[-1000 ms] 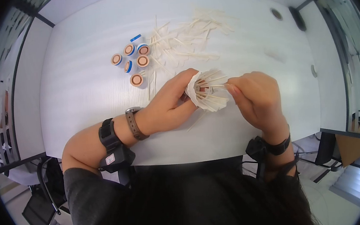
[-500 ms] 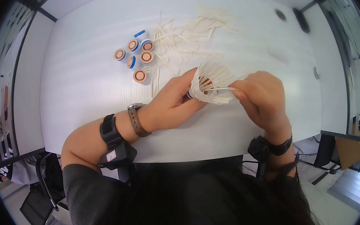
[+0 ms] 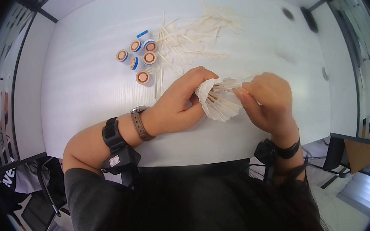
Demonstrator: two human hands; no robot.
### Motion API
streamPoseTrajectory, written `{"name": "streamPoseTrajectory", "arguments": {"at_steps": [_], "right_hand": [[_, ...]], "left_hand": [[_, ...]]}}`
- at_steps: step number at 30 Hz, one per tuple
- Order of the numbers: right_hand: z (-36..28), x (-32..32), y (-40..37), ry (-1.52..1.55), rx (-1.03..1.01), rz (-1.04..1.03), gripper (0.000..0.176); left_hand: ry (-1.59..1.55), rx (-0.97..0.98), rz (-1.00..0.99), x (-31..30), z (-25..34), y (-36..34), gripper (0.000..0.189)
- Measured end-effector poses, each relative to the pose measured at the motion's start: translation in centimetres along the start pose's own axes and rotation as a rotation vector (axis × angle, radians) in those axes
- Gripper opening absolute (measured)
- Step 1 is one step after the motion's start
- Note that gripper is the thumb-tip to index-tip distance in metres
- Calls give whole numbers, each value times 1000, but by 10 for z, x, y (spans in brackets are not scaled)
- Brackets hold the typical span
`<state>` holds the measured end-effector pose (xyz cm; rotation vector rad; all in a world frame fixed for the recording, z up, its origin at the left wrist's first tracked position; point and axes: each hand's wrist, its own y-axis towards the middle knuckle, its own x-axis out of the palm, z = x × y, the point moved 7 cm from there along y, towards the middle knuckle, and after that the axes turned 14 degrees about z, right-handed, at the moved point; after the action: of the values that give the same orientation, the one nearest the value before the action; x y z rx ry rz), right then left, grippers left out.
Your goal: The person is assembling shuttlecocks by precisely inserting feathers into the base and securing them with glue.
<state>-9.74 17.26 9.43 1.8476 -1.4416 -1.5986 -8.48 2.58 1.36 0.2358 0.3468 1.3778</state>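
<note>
My left hand [image 3: 183,100] is wrapped round the base of a white feather shuttlecock [image 3: 222,105], whose open feathered end faces right. My right hand [image 3: 263,99] pinches a feather at the upper right rim of the shuttlecock between thumb and forefinger. Beyond my left hand, several cork-coloured round pieces with blue and white bands [image 3: 149,58] stand close together on the white table. Loose white feathers and quills [image 3: 178,40] lie scattered to the right of them.
The white table [image 3: 88,80] has dark round holes [image 3: 288,14] at its far right. Partitions flank both sides. A black chair [image 3: 41,214] is at the lower left, with part of a person's clothing [image 3: 26,177] near it. A brown board [image 3: 360,155] stands at the lower right.
The shuttlecock has turned in my left hand, its feathers now spreading lower. My right hand has shifted slightly to grip near the upper rim. More of the clothing at the lower left shows.
</note>
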Motion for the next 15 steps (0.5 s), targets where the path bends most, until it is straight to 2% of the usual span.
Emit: {"name": "streamPoseTrajectory", "arguments": {"at_steps": [10, 15], "right_hand": [[-2, 1, 1, 33, 23, -20, 13], [-1, 3, 0, 40, 62, -55, 16]], "left_hand": [[-22, -33, -10, 0, 0, 0, 31], [35, 20, -17, 0, 2, 0, 33]]}}
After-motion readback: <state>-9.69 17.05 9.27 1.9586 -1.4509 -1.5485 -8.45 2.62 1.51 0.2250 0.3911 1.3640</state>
